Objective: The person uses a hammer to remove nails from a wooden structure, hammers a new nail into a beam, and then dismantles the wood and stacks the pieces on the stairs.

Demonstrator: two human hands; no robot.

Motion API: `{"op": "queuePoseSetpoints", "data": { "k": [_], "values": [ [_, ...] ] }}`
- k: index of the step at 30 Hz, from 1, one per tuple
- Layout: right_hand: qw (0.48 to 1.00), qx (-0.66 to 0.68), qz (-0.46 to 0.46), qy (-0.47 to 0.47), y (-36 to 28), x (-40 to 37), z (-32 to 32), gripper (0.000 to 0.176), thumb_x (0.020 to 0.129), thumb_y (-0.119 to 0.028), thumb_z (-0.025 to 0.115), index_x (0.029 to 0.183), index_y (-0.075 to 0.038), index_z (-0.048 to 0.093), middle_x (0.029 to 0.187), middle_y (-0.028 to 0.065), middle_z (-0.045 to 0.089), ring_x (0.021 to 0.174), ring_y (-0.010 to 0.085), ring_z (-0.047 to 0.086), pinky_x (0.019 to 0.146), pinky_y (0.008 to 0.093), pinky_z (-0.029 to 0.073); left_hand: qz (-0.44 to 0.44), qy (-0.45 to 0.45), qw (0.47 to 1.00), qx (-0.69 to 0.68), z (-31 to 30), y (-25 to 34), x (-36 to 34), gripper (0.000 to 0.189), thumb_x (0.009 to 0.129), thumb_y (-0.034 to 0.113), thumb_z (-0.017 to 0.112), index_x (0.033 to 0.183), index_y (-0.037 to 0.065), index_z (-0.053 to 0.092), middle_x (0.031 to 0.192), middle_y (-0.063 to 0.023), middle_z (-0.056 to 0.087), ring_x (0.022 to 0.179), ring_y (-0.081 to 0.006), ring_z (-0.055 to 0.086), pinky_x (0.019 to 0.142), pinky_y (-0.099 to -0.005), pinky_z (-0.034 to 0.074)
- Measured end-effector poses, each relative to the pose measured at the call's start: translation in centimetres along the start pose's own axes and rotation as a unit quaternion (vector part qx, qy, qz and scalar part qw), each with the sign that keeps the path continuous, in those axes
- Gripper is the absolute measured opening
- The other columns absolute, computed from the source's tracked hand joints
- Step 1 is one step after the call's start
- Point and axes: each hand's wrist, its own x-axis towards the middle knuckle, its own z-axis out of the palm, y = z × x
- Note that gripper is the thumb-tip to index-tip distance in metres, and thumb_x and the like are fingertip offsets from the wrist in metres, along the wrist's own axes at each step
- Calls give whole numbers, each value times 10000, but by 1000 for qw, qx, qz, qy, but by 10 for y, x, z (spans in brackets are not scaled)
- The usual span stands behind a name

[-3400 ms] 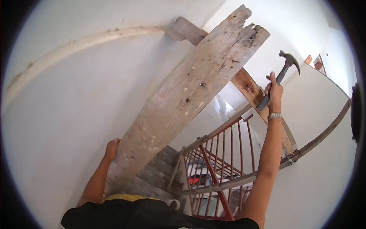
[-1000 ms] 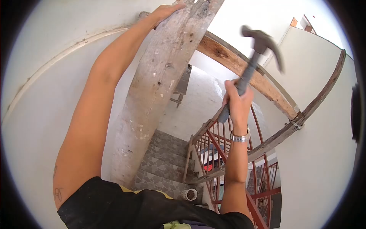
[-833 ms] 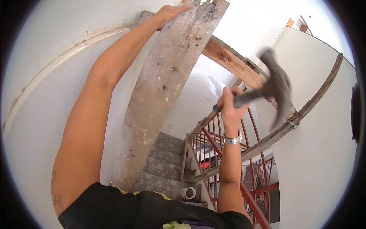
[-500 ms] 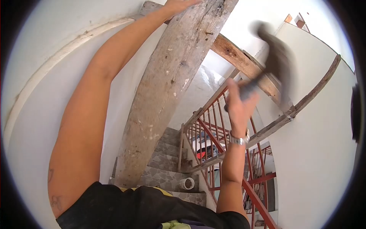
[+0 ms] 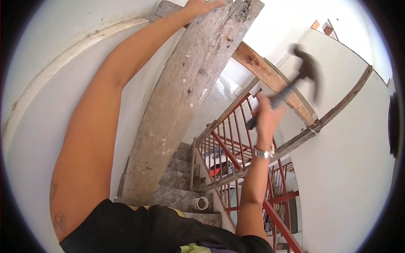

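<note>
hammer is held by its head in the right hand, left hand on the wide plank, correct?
Not by its head: the head view shows the right hand holding the hammer by its handle. The left hand is on the wide plank.

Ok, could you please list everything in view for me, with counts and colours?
hammer: one, dark head, grey handle, right hand
wide plank: one, grey-brown, slanting through the middle
crossbeam: one, brown, right of the plank
thin timber: one, grey-brown, at the crossbeam's lower end
railing: several bars, red-brown, lower right
stairs: several steps, grey, below centre
container: one, white, on a step
walls: white, both sides
watch: one, silver, right wrist
shirt: one, mostly black, bottom
left hand: one, bare, on the plank
right hand: one, bare, fingers around hammer handle
</note>
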Motion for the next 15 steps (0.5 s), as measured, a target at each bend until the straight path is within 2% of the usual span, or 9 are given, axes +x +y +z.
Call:
{"op": "queuePoseSetpoints", "data": {
  "k": [2,4,5,6,7,8,9,12,15],
  "values": [
    [965,180,-190,23,-22,0,-21,119,899,-112,632,827,-24,596,604,81,592,515,171,576,523,292,474,44,6,998,36,0,-6,5,897,789,694,692,1117,-141,673,1108,-286,693,1063,-314,685,890,-416,554],
    [888,277,-364,-34,-25,14,-19,93,880,-62,560,813,-4,586,645,137,605,568,202,598,567,323,494,76,16,995,70,-2,-12,11,915,788,709,678,1124,-141,670,1111,-296,690,1075,-326,680,903,-410,546],
    [847,343,-402,-57,-22,16,-6,94,868,-50,537,813,8,586,664,157,614,582,208,602,580,332,500,88,21,992,87,-2,-15,17,922,789,717,670,1127,-141,668,1113,-299,688,1083,-333,677,912,-406,541],
    [926,127,-357,13,21,9,30,157,857,-108,562,745,-1,583,666,123,592,605,212,578,603,346,479,100,24,990,101,0,-18,20,929,790,724,663,1130,-141,667,1115,-303,687,1090,-340,673,920,-403,537],
    [970,14,-241,-22,39,13,52,202,841,-148,584,702,-2,583,648,107,587,600,217,566,602,357,466,71,9,993,89,-2,-14,13,933,795,726,654,1138,-141,664,1122,-307,683,1101,-344,668,929,-403,531],
    [980,-123,-133,-77,56,17,74,249,824,-188,605,660,-3,582,630,92,581,595,222,554,601,367,454,40,-8,996,75,-6,-2,-1,936,800,729,644,1145,-142,661,1129,-311,680,1111,-348,663,938,-404,526],
    [965,-135,30,-221,51,24,79,269,802,-210,623,644,5,585,593,95,591,563,228,554,577,374,448,13,-26,998,64,-6,5,-12,940,806,731,635,1153,-142,658,1137,-315,676,1122,-352,658,947,-404,520],
    [965,-173,-26,-196,37,3,61,279,753,-223,657,661,36,610,535,108,592,532,216,560,549,389,444,31,39,990,128,0,0,5,926,812,708,652,1166,-147,646,1169,-311,666,1125,-357,654,939,-416,526],
    [980,-120,-31,-157,21,-11,25,371,769,-305,728,777,58,651,599,118,632,574,223,587,591,400,483,50,17,997,52,4,-7,9,924,808,690,677,1179,-155,633,1186,-302,662,1099,-351,663,927,-397,533]
  ]
}}
